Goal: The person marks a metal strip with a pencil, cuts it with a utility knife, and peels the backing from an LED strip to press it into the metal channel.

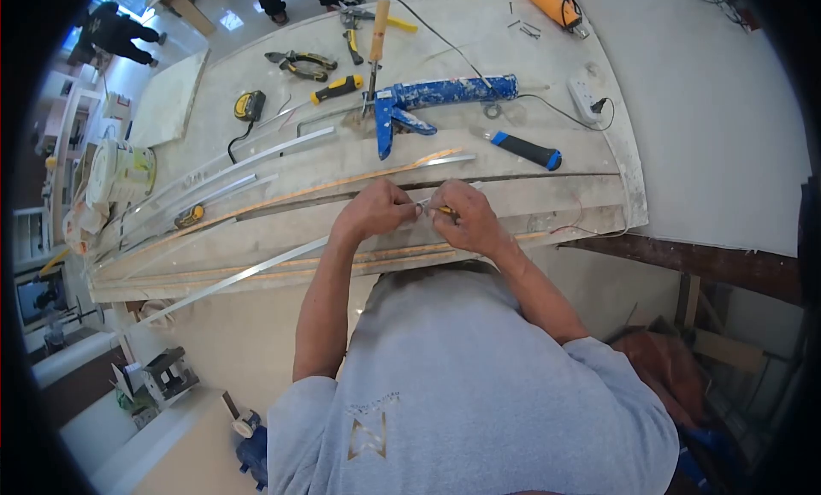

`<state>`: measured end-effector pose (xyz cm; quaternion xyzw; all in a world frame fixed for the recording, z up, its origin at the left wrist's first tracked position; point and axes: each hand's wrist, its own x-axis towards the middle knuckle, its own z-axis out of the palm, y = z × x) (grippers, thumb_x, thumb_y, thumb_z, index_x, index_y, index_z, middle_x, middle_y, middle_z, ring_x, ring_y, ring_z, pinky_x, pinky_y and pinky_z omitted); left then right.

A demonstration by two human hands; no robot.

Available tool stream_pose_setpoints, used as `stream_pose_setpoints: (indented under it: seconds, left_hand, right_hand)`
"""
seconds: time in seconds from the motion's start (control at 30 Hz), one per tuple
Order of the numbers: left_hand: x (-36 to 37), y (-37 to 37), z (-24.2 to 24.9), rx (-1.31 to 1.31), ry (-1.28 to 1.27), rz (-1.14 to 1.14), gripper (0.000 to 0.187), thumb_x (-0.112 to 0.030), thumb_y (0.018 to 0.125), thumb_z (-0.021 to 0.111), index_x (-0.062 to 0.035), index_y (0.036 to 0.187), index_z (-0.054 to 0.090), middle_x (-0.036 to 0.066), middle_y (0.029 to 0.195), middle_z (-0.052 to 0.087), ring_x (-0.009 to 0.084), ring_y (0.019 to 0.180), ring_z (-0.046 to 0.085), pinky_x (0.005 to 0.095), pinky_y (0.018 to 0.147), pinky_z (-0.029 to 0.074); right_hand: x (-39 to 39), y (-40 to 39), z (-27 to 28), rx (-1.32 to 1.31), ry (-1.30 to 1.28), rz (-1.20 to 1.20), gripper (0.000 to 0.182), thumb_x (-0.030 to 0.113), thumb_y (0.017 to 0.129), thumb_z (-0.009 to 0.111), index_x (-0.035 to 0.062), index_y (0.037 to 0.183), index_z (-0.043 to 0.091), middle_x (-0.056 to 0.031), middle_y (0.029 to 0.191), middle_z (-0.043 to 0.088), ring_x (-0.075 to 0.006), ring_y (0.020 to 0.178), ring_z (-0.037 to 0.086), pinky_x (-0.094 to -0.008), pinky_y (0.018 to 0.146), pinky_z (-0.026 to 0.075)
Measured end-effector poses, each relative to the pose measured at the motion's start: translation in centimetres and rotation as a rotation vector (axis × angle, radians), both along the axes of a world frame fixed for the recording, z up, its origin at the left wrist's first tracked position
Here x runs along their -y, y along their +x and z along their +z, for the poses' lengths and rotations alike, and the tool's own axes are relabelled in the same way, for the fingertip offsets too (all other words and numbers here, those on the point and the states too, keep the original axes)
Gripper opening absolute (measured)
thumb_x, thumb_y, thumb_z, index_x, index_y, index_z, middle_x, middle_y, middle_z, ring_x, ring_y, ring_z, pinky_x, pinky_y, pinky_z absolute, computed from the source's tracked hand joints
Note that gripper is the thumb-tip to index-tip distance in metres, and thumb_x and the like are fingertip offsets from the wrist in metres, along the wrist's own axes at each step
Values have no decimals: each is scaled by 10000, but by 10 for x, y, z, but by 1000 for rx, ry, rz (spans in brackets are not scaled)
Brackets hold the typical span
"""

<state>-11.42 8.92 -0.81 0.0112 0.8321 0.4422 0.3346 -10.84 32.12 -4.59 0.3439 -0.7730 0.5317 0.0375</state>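
Note:
My left hand (376, 209) is closed, its thumb and fingers pinching near the end of a long, thin aluminium strip (248, 277). The strip runs under my left wrist and out past the bench's front edge at the lower left. Close beside it, my right hand (468, 219) is closed around a small yellow and black tool (445, 211), mostly hidden by the fingers. Both sets of fingertips nearly meet at the strip's end. Just beyond them lie a blue caulking gun (453, 93) spattered with white and a blue and black utility knife (528, 150).
On the worn workbench (513, 54) lie pliers (301, 65), a yellow-handled screwdriver (338, 88), a tape measure (249, 106), a power strip (585, 100) and an orange power tool (550, 3). More strips stretch leftward toward a white bucket (120, 171). Other people stand beyond the bench.

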Motion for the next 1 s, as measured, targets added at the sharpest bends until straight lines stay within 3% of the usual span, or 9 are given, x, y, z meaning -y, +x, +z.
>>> stream_pose_setpoints:
  seconds: [0.07,0.13,0.73,0.77,0.83,1.0]
  left_hand:
    - [-1,1,-1,-8,26,19,299,-286,894,739,1,830,795,15,607,592,118,575,518,353,559,423]
    - [-3,-1,3,-16,-8,6,302,-290,872,743,8,862,786,162,639,639,220,598,555,413,647,489]
    - [-1,1,-3,-73,11,-12,319,-286,886,727,30,881,771,185,651,632,237,604,553,426,647,487]
    - [0,1,-5,-73,9,-12,319,-286,886,727,30,881,771,185,651,632,237,604,553,426,647,487]
    - [1,0,-7,-50,37,-23,295,-259,924,734,29,904,794,17,643,606,107,619,491,352,583,426]
    - [1,-2,0,-11,37,-20,280,-250,921,731,19,931,810,18,652,617,111,621,519,347,586,436]
  right_hand:
    - [2,1,-3,-19,-8,-14,199,3,785,734,32,942,614,-146,876,595,-376,805,604,-473,695,502]
    - [2,1,-4,-22,-1,-17,203,4,782,735,32,942,613,-147,875,593,-377,807,603,-476,698,503]
    - [7,4,-1,1,23,-42,175,0,788,723,45,917,613,-149,868,584,-375,819,610,-485,701,500]
    - [7,4,-2,-2,22,-46,171,3,791,722,44,913,610,-148,866,585,-375,818,609,-485,702,499]
    - [4,5,0,1,42,-29,169,6,793,720,43,910,603,-147,868,585,-375,819,608,-488,703,498]
    - [6,3,0,96,-3,-34,166,9,792,713,39,904,594,-148,869,587,-376,827,606,-492,713,497]
